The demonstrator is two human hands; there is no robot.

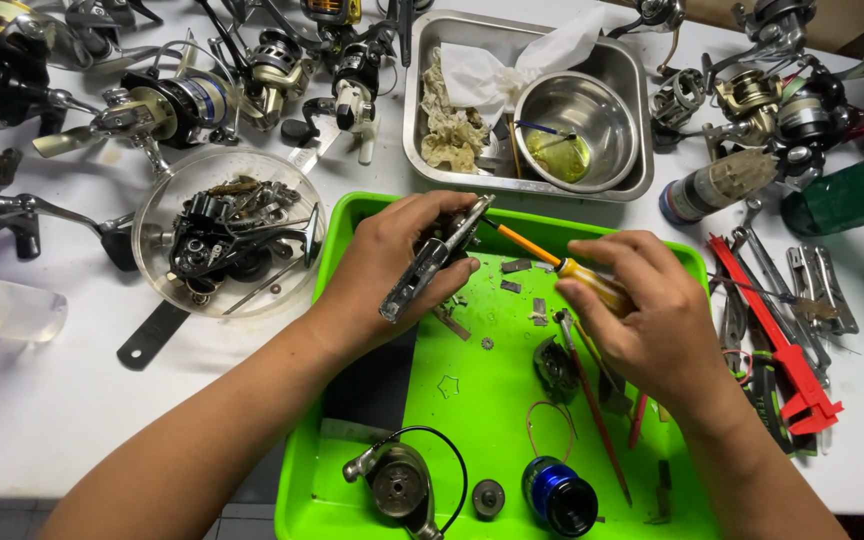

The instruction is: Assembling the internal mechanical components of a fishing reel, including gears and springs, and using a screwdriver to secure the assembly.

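Tray [352, 215] front-centre on table [42, 400]; spool [559, 495] in its near end. Metal pan [422, 120] behind tray, bowl [574, 130] inside pan. Caliper [777, 345] right of tray, glass dish [152, 215] left.

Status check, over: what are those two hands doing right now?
Left hand grips reel body over green tray. Right hand holds yellow screwdriver, tip at the body. Nothing between them.

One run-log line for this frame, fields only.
left hand: holds reel body | right hand: holds yellow screwdriver, tip at reel body | below: green tray, loose parts
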